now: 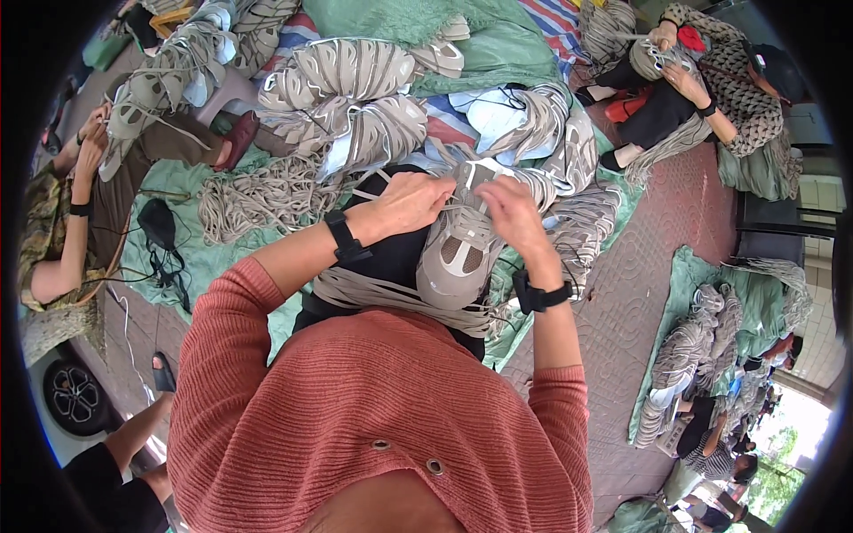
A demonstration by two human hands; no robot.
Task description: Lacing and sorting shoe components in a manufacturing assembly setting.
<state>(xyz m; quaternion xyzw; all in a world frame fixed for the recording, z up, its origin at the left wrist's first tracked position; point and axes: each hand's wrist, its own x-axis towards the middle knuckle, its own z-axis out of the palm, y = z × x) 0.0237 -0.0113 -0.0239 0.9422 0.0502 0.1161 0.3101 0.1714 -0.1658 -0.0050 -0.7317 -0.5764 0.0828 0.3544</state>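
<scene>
A grey-beige shoe upper (455, 271) lies across my lap with its toe toward me. Over its lacing area, my left hand (413, 202) is closed in a pinch on a flat beige shoelace (464, 210) at the eyelets. On the other side of the upper, my right hand (515, 213) has its fingers curled together; what sits in them, if anything, is too small to make out. A bundle of loose beige laces (378, 295) lies across my thighs under the toe.
Stacked shoe uppers (342, 71) and a tangled lace pile (258, 200) lie ahead on green cloth (373, 19). A black pouch (158, 222) is at left. Co-workers sit on both sides, one handling an upper (662, 60) at far right. More stacked uppers (684, 342) lie at right.
</scene>
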